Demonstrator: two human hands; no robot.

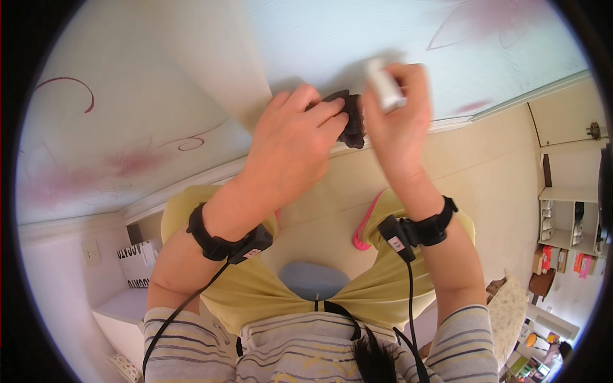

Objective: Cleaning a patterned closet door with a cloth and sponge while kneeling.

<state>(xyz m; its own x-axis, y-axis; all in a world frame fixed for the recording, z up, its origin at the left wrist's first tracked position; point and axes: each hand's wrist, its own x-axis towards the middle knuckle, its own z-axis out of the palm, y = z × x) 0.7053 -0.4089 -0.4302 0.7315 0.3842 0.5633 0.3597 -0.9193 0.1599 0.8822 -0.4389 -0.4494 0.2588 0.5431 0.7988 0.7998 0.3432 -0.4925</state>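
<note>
My left hand [290, 135] is closed on a dark brown, crumpled cloth [350, 121], which rests against a pale blue panel [319, 38] with a pink flower pattern. Just right of the cloth, my right hand [405, 118] grips a small white stick-shaped object [385, 86]. Motion smears this object, so its exact kind does not show. It is tilted, and its upper end lies near or on the panel; contact is unclear. Each wrist wears a black strap with a small box and cable.
A raised cream strip [220, 54] divides the patterned panels. Beneath me is a blue-grey rounded seat [313, 279] on beige floor tiles [319, 220]. White shelves [565, 217] and boxes stand far right. At left are a printed box [137, 263] and a wall socket [91, 253].
</note>
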